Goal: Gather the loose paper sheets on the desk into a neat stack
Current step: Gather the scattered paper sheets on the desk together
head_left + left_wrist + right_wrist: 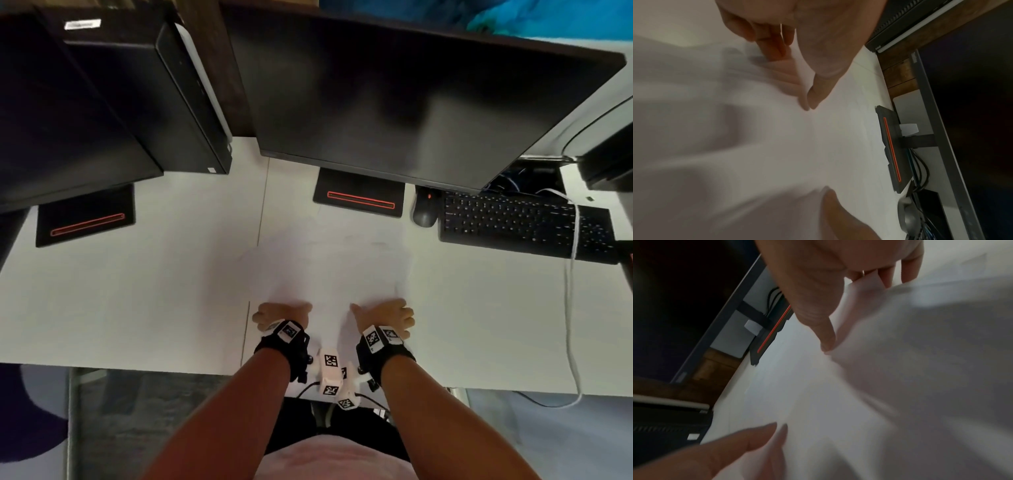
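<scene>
Several white paper sheets (325,274) lie overlapped in the middle of the white desk (137,301), hard to tell apart from it. My left hand (282,315) and right hand (382,317) grip the sheets' near edge side by side. In the left wrist view the thumb (818,91) lies on top of the paper (735,138), and the fingers show faintly through it from beneath. The right wrist view shows the same pinch, thumb (826,335) over the paper (900,369). The paper near both wrists is blurred and lifted off the desk.
A dark monitor (411,96) on a stand with a red-lined base (359,200) faces me. A second monitor base (85,221) sits at left. A mouse (424,209), a black keyboard (520,222) and a white cable (570,308) lie at right.
</scene>
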The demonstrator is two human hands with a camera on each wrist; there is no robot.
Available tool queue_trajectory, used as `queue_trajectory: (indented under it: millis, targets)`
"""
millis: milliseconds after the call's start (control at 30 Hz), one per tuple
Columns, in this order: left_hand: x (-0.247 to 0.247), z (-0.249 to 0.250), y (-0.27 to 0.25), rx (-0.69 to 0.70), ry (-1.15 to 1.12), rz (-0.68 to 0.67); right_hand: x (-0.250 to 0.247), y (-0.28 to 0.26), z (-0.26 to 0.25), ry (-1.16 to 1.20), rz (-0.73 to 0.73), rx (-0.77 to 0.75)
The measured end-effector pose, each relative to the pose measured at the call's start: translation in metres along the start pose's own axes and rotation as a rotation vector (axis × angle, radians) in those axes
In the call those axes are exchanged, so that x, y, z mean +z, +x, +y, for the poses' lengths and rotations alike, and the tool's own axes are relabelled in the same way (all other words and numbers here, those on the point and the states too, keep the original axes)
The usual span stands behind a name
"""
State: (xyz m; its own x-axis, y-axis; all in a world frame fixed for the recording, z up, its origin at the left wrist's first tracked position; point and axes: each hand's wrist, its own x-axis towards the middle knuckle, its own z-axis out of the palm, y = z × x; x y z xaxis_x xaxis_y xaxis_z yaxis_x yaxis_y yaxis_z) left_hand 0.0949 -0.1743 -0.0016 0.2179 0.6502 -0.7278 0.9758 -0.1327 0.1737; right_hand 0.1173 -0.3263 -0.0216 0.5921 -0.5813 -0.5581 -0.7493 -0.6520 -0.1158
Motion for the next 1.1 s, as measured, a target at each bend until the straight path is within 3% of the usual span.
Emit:
queue_trajectory:
  millis: [133,267,400,567,767,867,1000,1100]
  targets:
    - [0.007,0.005,0.011,-0.02,-0.132,-0.059,-0.015,0.018,0.003,0.036,-0.059,0.036]
    - [0.014,0.002,0.02,0.097,-0.088,-0.125,-0.023,0.033,0.008,0.118,-0.165,0.021]
    - [0.014,-0.003,0.005,0.151,0.082,0.045,-0.028,0.034,0.008,0.128,-0.207,-0.066]
    - [0.008,-0.003,0.003,0.034,-0.033,0.166,-0.027,0.026,0.004,0.181,-0.204,-0.101]
    - [-0.007,0.003,0.011,-0.042,-0.15,0.056,-0.035,0.032,0.008,0.342,-0.307,-0.033]
    - [-0.007,0.001,0.023,0.006,-0.249,-0.021,-0.04,0.046,0.011,0.408,-0.379,-0.035]
    - [-0.002,-0.003,0.026,0.073,-0.226,-0.05,-0.041,0.052,0.013,0.466,-0.448,-0.09]
    - [-0.008,-0.004,0.018,0.122,-0.094,0.003,-0.045,0.051,0.015,0.53,-0.475,-0.129]
